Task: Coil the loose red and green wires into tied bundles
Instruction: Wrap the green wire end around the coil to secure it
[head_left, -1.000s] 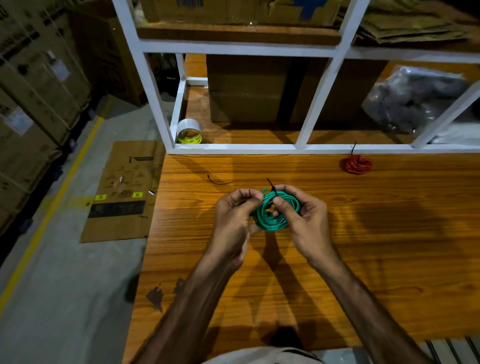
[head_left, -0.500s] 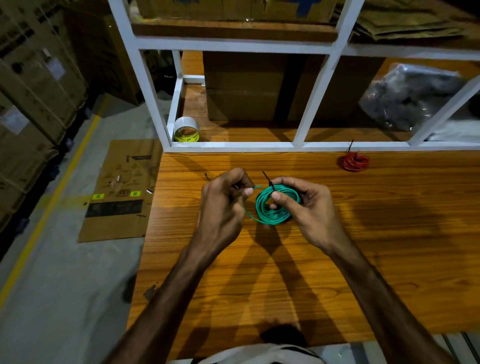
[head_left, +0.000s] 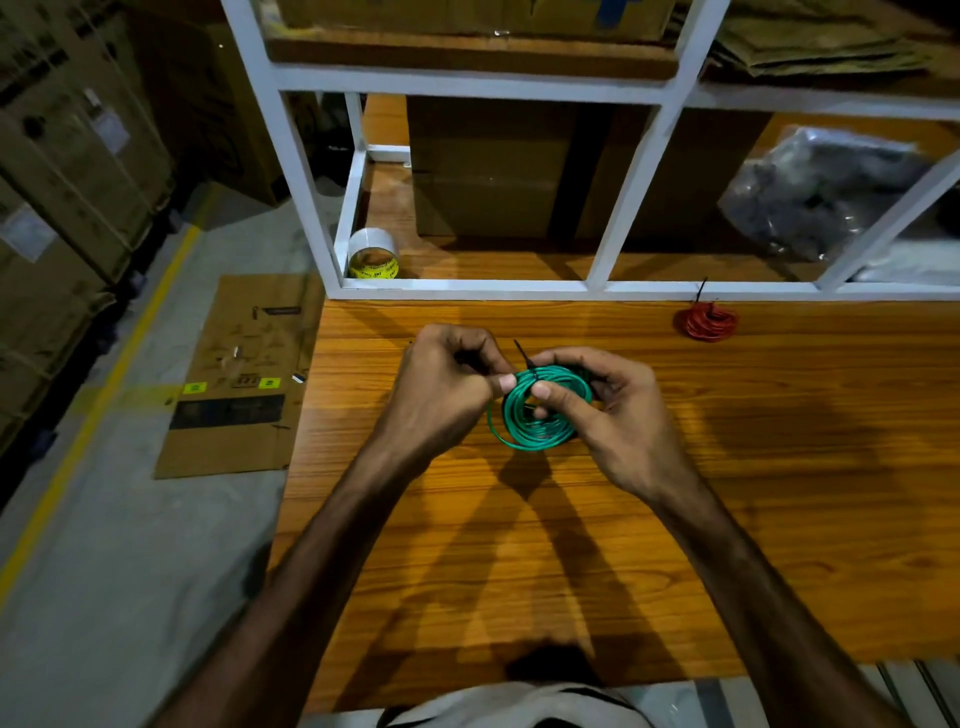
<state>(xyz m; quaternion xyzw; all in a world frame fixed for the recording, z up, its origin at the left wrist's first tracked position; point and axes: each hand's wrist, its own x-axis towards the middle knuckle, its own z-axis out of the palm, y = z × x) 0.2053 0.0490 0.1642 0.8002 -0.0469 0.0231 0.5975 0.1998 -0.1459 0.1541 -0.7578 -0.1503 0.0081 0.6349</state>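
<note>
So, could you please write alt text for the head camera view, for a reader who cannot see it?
Two hands hold a green wire coil above a wooden table: the right hand grips the coil while the left hand pinches its top beside a black tie. A tied red wire bundle lies farther back.

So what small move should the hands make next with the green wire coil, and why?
Probably pull the thin black tie tight. The right hand holds the coiled green wire above the wooden table, the left hand pinches at its top edge, and one outer loop hangs loose.
</note>
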